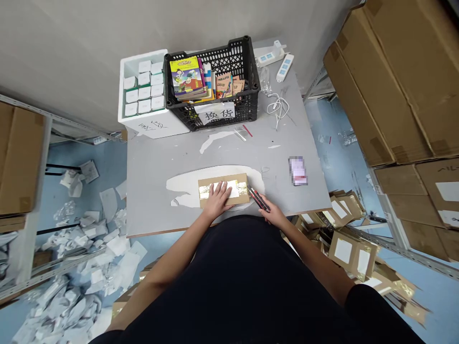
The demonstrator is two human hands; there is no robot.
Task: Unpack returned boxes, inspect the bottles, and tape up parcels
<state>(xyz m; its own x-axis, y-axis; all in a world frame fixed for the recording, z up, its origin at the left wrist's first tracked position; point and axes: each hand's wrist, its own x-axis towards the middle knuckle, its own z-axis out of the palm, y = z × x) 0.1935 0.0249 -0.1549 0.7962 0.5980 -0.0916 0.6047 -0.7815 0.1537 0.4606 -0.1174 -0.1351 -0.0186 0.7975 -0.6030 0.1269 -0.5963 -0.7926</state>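
A small taped cardboard box lies near the front edge of the grey table, on a patch where the table's surface shows white. My left hand rests on top of the box with its fingers spread, partly covering a white label. To the right of the box, my right hand is wrapped round a black and red utility knife. The knife's tip points at the right end of the box, close to its taped edge; whether it touches cannot be made out.
Along the back of the table stand a white foam box of small cartons and a black crate with books. Power strips, a white cable and a blurred phone lie right. Cardboard boxes flank me.
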